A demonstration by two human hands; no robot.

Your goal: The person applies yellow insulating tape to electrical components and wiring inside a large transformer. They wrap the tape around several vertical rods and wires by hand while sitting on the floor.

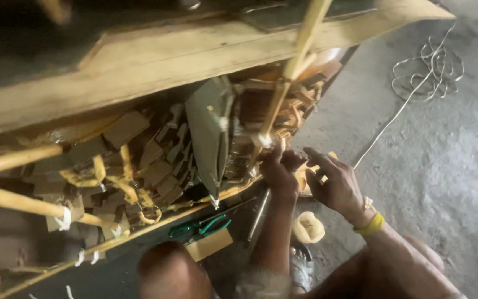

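My left hand (279,169) is clenched round the foot of the bamboo stick (294,66), just under its white binding (263,139). My right hand (334,182) pinches a pale strip (305,176) beside that binding. I'd keep the wrap taut and the stick steady.

No packages, labels, signs or screens are seen in the view.
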